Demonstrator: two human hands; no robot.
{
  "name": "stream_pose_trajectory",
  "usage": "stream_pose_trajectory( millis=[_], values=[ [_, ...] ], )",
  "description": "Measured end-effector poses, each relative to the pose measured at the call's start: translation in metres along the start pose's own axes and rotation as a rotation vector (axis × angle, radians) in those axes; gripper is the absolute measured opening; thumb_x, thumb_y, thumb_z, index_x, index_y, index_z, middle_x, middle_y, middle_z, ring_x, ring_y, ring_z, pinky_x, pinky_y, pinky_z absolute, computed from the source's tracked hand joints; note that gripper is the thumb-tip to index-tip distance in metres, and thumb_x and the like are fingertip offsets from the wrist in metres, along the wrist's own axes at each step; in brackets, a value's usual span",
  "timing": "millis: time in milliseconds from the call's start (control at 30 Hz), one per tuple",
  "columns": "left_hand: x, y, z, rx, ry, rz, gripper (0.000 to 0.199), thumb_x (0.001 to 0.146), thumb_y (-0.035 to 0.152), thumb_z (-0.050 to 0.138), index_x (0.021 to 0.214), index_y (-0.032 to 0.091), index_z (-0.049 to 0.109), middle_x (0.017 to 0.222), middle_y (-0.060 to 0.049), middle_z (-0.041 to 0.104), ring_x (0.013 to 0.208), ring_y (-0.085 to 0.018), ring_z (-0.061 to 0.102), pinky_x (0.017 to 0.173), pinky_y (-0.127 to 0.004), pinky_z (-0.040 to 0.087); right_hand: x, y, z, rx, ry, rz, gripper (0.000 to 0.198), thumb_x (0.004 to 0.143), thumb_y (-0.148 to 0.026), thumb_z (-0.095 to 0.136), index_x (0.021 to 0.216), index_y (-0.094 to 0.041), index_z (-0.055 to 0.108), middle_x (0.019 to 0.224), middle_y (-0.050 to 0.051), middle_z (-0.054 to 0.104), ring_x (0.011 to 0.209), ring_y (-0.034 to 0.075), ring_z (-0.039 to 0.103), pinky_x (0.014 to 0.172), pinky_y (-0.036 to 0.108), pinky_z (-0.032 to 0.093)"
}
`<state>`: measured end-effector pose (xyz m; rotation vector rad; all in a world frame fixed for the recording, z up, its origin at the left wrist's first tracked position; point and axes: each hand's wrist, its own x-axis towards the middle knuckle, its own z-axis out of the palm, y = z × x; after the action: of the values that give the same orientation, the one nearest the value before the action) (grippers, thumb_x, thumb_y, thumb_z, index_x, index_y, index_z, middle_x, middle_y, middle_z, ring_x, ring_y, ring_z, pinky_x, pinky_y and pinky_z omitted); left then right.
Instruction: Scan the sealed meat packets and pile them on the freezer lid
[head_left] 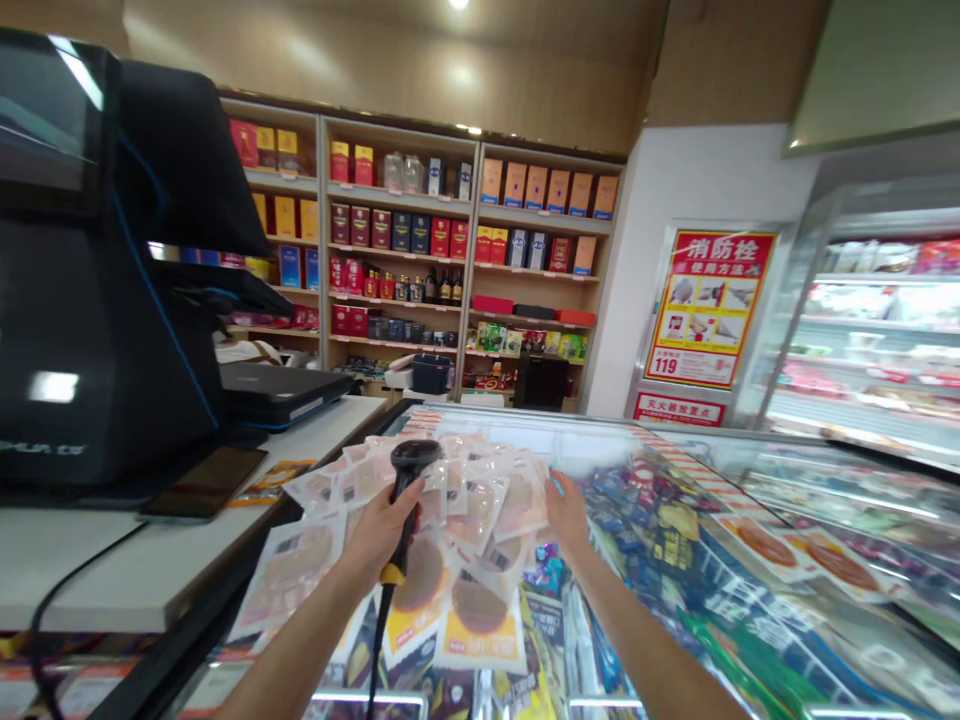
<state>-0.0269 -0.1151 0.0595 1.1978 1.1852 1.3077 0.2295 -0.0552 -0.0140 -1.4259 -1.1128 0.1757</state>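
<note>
My left hand (381, 532) is wrapped around the handle of a black barcode scanner (414, 460), whose head points up and away from me. Its cord hangs down toward the bottom edge. Many flat clear packets (480, 505) lie spread in an overlapping pile on the glass freezer top, under and around the scanner. At the pile's right edge, my right hand (568, 515) pinches the rim of one packet, with some fingers hidden. Nearer to me lie packets with yellow printed ends (481, 615) and brownish round contents.
A black checkout terminal (67, 350) stands on the white counter (45, 560) at left, with a phone (202, 483) beside it. Bagged goods (675, 540) fill the freezer at right. Shelves of boxes (401, 230) line the back wall. A lit display fridge (877, 320) is at far right.
</note>
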Motion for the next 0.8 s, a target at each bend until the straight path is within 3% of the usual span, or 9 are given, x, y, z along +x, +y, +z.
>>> stream_pose_trajectory(
  millis=[133,300,467,633,800],
  values=[
    [-0.003,0.006,0.019,0.023,-0.050,-0.015,0.035,0.062,0.050,0.055,0.065,0.016,0.048,0.048,0.004,0.051,0.040,-0.007,0.044,0.039,-0.018,0.035,0.022,0.016,-0.043,-0.147,0.082,-0.007,0.040,0.067,-0.037,0.041,0.094,-0.013,0.059,0.100,0.011,0.060,0.097,0.022,0.051,0.087,0.034,0.035],
    [-0.008,0.016,0.051,0.019,-0.141,-0.036,0.035,0.059,0.049,0.057,0.062,0.016,0.047,0.047,0.005,0.050,0.039,-0.007,0.044,0.037,-0.018,0.035,0.050,0.061,-0.136,-0.410,0.197,0.069,0.039,0.064,-0.036,0.048,0.094,-0.015,0.058,0.096,0.011,0.060,0.095,0.026,0.051,0.084,0.040,0.034],
    [-0.012,0.019,0.080,0.000,-0.200,-0.050,0.034,0.058,0.049,0.058,0.060,0.017,0.047,0.043,0.005,0.049,0.035,-0.007,0.043,0.034,-0.018,0.033,0.065,0.105,-0.217,-0.689,0.299,0.139,0.040,0.059,-0.037,0.054,0.094,-0.017,0.058,0.107,0.013,0.054,0.105,0.029,0.043,0.084,0.048,0.030],
    [-0.010,0.011,0.098,0.026,-0.219,-0.035,0.036,0.059,0.052,0.056,0.058,0.017,0.047,0.042,0.005,0.048,0.036,-0.007,0.043,0.035,-0.017,0.033,0.072,0.126,-0.254,-0.780,0.278,0.232,0.049,0.048,-0.047,0.063,0.091,-0.023,0.060,0.113,0.015,0.050,0.108,0.036,0.038,0.080,0.058,0.025],
    [-0.008,0.005,0.108,0.070,-0.242,0.001,0.038,0.059,0.054,0.055,0.058,0.017,0.047,0.043,0.005,0.047,0.036,-0.007,0.043,0.036,-0.018,0.033,0.076,0.135,-0.261,-0.734,0.240,0.259,0.043,0.044,-0.047,0.065,0.080,-0.024,0.062,0.088,0.010,0.061,0.087,0.032,0.052,0.075,0.054,0.031]
  ],
)
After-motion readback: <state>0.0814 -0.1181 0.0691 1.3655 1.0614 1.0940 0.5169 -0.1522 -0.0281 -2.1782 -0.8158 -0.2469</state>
